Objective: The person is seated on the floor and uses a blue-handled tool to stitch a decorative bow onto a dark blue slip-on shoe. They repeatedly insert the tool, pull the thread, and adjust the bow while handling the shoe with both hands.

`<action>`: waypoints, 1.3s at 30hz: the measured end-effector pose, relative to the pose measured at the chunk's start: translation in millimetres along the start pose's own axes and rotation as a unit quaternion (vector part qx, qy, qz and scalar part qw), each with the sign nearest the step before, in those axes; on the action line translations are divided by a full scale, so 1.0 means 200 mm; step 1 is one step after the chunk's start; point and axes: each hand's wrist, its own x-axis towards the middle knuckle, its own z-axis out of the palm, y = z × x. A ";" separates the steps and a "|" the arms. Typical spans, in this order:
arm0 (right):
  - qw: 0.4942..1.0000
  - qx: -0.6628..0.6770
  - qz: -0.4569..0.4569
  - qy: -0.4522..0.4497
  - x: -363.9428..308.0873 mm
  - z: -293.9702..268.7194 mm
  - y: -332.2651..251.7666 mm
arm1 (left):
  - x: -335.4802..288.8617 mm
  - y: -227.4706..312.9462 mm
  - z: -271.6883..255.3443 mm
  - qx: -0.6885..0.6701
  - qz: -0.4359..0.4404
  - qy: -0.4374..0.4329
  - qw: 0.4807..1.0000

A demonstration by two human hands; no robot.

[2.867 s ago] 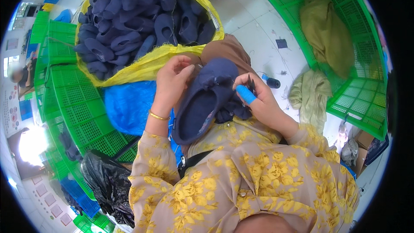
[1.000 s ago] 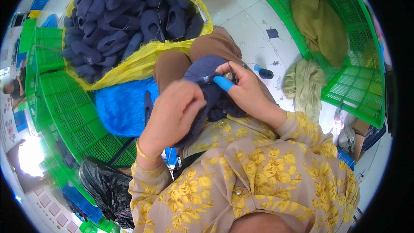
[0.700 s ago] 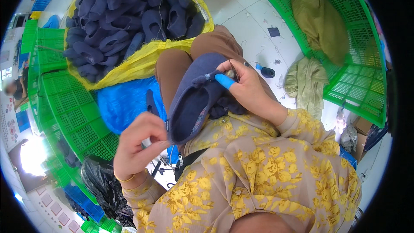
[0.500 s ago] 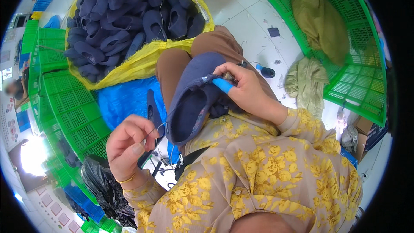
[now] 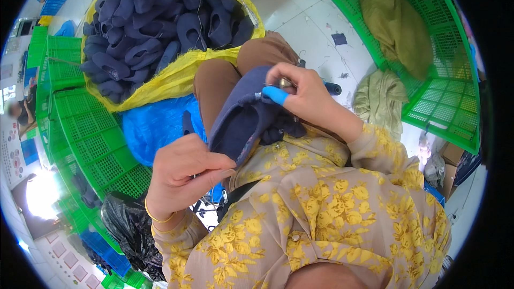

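A dark navy fabric slipper (image 5: 247, 107) lies tilted across my lap, its opening facing up and its heel toward me. My right hand (image 5: 313, 99) is closed on its far right edge; blue tape wraps the thumb. A small metal piece (image 5: 285, 82), perhaps a thimble, shows at these fingers, with a thin needle-like line beside it. My left hand (image 5: 187, 176) is closed at the slipper's heel, thumb pressed against the curled fingers and covering the heel's end. Bunched navy cloth (image 5: 282, 129) hangs by the slipper's right side.
A yellow sack (image 5: 176, 76) full of similar navy slippers (image 5: 144, 51) stands beyond my knees. Green crates (image 5: 93, 139) are at left, another green crate (image 5: 444, 99) at right with olive cloth (image 5: 396, 21). A dark thread spool (image 5: 333, 89) and pale green cloth (image 5: 381, 99) lie on the floor.
My left hand has moved right and up from beside the slipper onto its heel; the thread it pinched no longer shows. My right hand has shifted slightly, its fingers curling more.
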 end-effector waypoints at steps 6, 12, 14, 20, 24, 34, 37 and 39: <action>0.959 -0.240 -0.122 -0.089 0.11 0.04 0.04 | -0.08 -0.02 0.04 0.053 -0.048 -0.042 0.997; 0.989 -0.044 0.128 -0.052 0.11 0.06 -0.01 | -0.15 -0.06 0.06 0.054 -0.070 -0.066 0.994; 0.990 -0.028 0.132 -0.051 0.13 0.06 0.03 | -0.18 -0.09 0.07 0.041 -0.077 -0.063 0.994; 0.988 -0.011 0.136 -0.070 0.15 0.06 0.06 | -0.21 -0.08 0.02 0.035 -0.144 0.054 0.987; 0.992 -0.046 0.092 -0.067 0.12 0.06 0.06 | -0.16 -0.10 0.00 0.232 -0.044 0.125 0.964; 0.990 -0.094 0.094 -0.043 0.07 0.09 -0.03 | 0.12 -0.07 -0.04 0.557 0.290 0.142 0.765; 0.993 -0.100 0.051 -0.044 0.06 0.09 0.01 | 0.24 -0.10 -0.11 0.578 0.266 0.128 0.761; 0.995 -0.062 0.054 -0.051 0.05 0.07 0.02 | 0.29 -0.10 -0.17 0.591 0.171 0.097 0.782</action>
